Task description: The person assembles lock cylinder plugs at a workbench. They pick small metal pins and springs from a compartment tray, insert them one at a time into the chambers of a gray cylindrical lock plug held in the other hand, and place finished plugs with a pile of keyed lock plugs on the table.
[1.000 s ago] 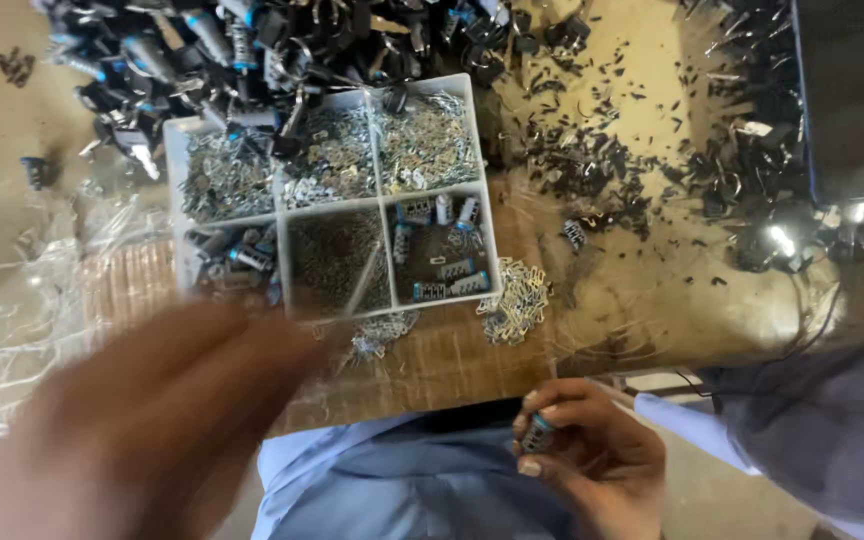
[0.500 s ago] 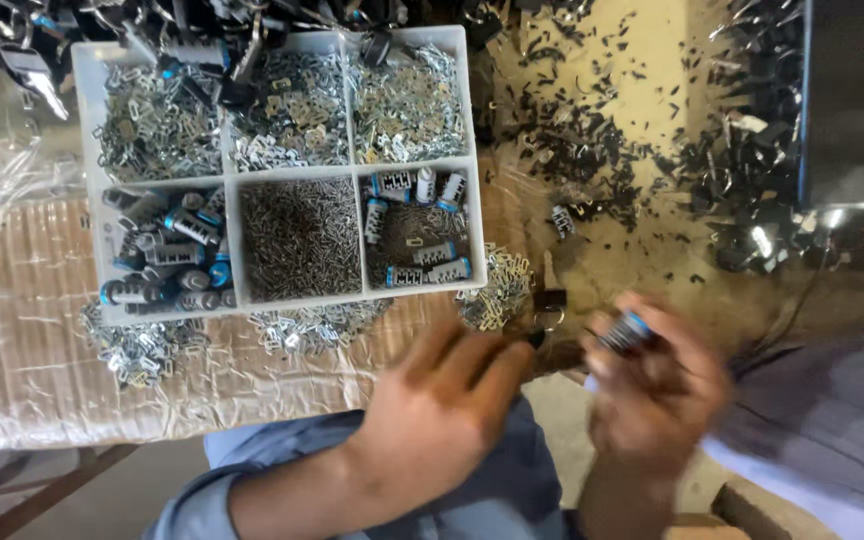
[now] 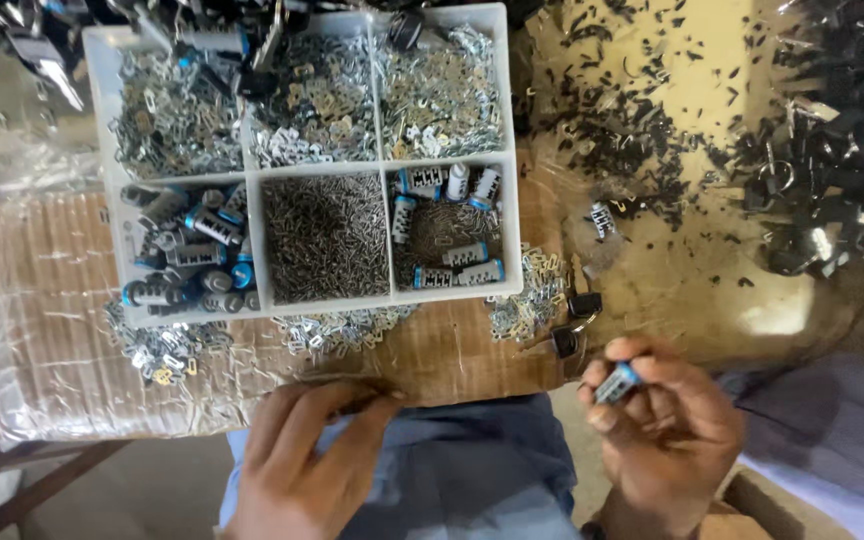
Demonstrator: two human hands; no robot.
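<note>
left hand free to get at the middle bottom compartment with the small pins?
Probably yes. The left hand is empty at the board's near edge, and the pin compartment of the white tray lies open just beyond it, with only loose metal clips lying between.

Small-parts assembly workshop. Evidence: a white plastic six-compartment sorting tray [image 3: 252, 165] held sorted silver metal stampings, pins and blue-capped metal cylinders; loose black metal clips [image 3: 652, 130] littered the plastic-sheeted wooden worktop [image 3: 452, 350].
</note>
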